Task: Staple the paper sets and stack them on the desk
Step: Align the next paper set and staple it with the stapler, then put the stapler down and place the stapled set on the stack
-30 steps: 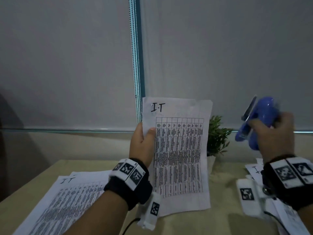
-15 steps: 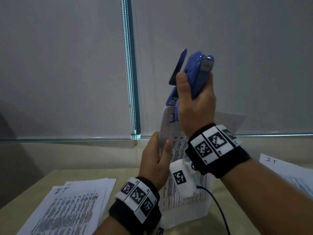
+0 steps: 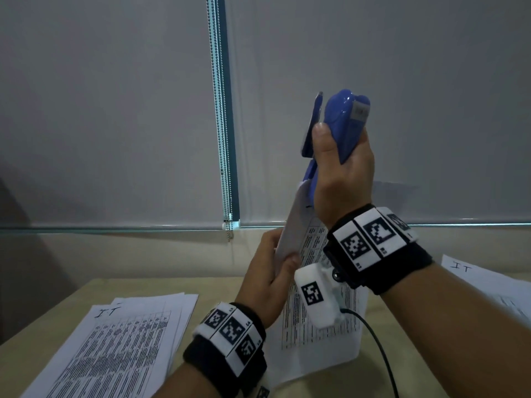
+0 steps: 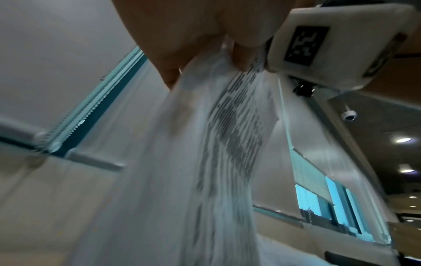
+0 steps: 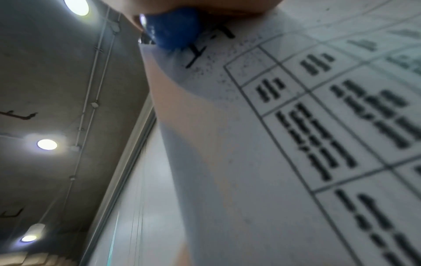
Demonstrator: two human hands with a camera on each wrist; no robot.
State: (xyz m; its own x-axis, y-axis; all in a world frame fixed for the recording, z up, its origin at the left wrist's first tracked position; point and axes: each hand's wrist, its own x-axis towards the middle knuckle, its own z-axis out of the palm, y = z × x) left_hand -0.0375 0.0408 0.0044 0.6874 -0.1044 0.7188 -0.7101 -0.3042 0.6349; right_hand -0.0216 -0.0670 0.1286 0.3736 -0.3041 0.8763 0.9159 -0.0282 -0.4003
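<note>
My left hand (image 3: pixel 273 271) grips a set of printed sheets (image 3: pixel 319 326) by its left edge and holds it upright above the desk; the left wrist view shows the sheets (image 4: pixel 205 162) pinched between thumb and fingers. My right hand (image 3: pixel 339 173) grips a blue stapler (image 3: pixel 342 124), nose down, at the set's top left corner. In the right wrist view the stapler's nose (image 5: pixel 173 30) sits over that corner of the page (image 5: pixel 296 144), beside the handwritten "I.T".
A stack of printed sheets (image 3: pixel 123 340) lies on the wooden desk (image 3: pixel 86 297) at the left. More sheets (image 3: pixel 488 282) lie at the right. A blind with a bead chain (image 3: pixel 224 139) hangs behind.
My right hand brought the stapler from the right across to the top left corner of the held set. The set has turned edge-on and the stapler sits slightly lower on the corner.
</note>
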